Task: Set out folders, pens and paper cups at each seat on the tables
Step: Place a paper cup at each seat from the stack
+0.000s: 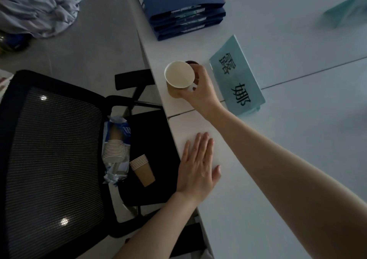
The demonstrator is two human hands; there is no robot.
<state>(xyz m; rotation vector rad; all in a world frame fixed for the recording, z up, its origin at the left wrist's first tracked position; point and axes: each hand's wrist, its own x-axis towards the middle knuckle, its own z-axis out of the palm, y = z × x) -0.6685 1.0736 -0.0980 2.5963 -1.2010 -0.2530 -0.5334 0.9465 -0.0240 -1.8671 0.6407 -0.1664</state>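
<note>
A paper cup (179,75) is held upright by the right hand (200,89) close to the table's (278,139) near edge, the fingers curled round its far side and base; whether it rests on the surface or is just above it cannot be told. A small dark object behind the cup is mostly hidden by the fingers. Just beside the hand a pale blue name card (237,76) is propped, and beyond the cup a stack of dark blue folders (184,6) lies along the same edge. The left hand (198,165) is pressed flat on the table's edge, fingers straight and together. Beside that edge stands a chair (51,155) — on its seat lie a short stack of cups (142,168) and an opened sleeve of cups (116,149). Bare table is seen to the right, and a second blue card is cut off there.
</note>
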